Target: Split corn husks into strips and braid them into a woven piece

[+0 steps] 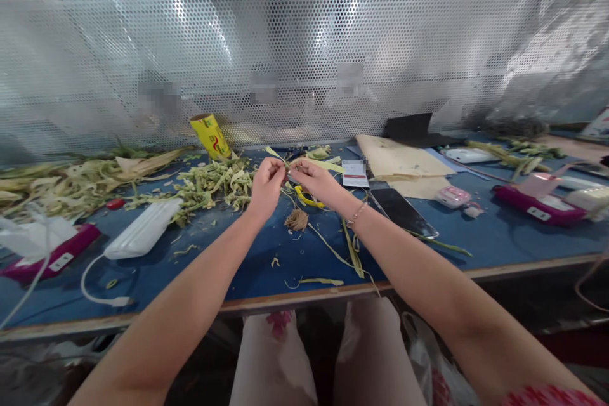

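Note:
Above the middle of the blue table, my left hand (267, 183) and my right hand (314, 176) meet with their fingertips pinched together. A pale green strip of dried leaf (275, 153) pokes out just beyond the fingers, and both hands seem closed on it; the part at the fingertips is hidden. Below the hands lies a small brown fibrous tuft (297, 220). Close to my right hand there is a yellow ring-shaped band (309, 198), partly covered. Beside my left hand sits a heap of short, knotted-looking pale green pieces (216, 181).
A perforated metal screen (304, 44) closes off the back. Around me are a yellow tube (210, 136), a white power bank (143, 228) with a cable, a phone (402, 211), brown paper (404, 158), a pink earphone case (453, 196), and leaf strips (353, 250) near the front edge.

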The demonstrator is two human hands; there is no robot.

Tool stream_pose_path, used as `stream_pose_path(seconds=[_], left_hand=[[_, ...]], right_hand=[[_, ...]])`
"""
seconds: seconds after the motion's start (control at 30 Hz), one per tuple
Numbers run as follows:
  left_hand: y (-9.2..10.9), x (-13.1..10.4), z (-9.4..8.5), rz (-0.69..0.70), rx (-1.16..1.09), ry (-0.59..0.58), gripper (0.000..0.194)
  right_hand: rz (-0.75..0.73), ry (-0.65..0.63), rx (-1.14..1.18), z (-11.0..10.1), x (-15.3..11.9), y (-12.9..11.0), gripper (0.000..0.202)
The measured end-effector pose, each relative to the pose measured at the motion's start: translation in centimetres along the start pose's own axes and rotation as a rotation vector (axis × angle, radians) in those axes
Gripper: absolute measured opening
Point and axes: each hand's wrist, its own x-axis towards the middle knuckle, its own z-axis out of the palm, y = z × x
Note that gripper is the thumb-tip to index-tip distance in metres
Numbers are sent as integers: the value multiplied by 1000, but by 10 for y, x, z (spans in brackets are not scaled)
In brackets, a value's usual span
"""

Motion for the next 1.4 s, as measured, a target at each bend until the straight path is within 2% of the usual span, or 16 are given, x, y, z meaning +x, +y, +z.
stream_pose_path(seconds=[0.07,0.2,0.33,0.43,0.5,0.57,0.67,0.77,0.83,0.97,1.17,1.27,1.33,1.4], left_hand=[[-1,0,2,-26,-5,-29,6],[-2,0,5,-132,-85,-95,9],[-3,1,4,-313,-304,-108,13],[-6,1,1,-379,-365,-188,20],[-10,2,0,-343,-333,-210,30],[-14,2,0,-257,-234,-185,34],[-20,3,1,-89,-82,-113,27],[-22,4,2,51,-36,-46,21],[-20,3,3,78,-40,-17,20],[-13,-1,5,30,-56,-27,21],[-8,-2,6,22,-53,-22,22],[-9,-2,5,18,-81,-34,26],[-9,-2,5,34,-75,-42,28],[-9,-3,4,47,-53,-42,29]], right_hand=[[-2,3,62,0,1,2,16],[64,104,165,-3,1,1,32],[184,129,360,-6,-1,-6,31],[264,114,510,-7,-1,-11,28],[324,89,599,-8,0,-13,26],[384,39,665,-10,1,-13,27],[434,-46,707,-13,3,-11,30],[426,-91,679,-14,3,-8,28],[426,-104,654,-13,2,-7,25],[432,-110,622,-11,1,-8,21],[346,-89,488,-10,1,-4,23],[258,-23,272,-9,3,3,25],[101,112,31,-9,5,8,23],[-129,274,-219,-10,4,9,15]])
